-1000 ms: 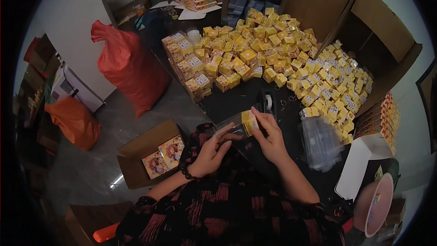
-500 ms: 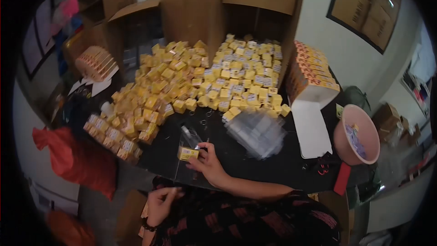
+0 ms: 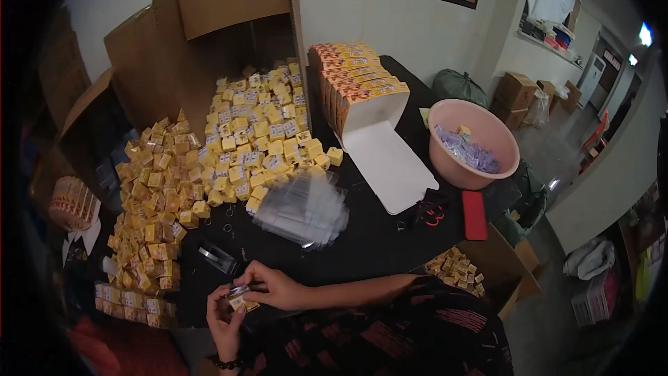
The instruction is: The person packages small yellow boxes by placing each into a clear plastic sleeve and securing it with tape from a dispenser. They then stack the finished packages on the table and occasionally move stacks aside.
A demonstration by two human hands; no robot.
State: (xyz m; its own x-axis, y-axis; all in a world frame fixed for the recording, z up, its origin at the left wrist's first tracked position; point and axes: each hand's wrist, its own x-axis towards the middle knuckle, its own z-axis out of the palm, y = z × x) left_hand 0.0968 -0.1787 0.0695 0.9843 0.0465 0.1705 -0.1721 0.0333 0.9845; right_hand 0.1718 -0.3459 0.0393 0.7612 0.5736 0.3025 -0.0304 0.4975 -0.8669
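Box [image 3: 241,301] pinched between left hand [image 3: 224,317] and right hand [image 3: 277,290], both hands' fingers closed on it.

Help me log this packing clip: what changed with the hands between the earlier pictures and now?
Half a second ago the right hand alone held the small yellow box in its clear bag while the left hand hung back; now the left hand has come up and grips the box too. The view swung right. The piles of yellow boxes, stack of clear bags and pink basin stayed put.
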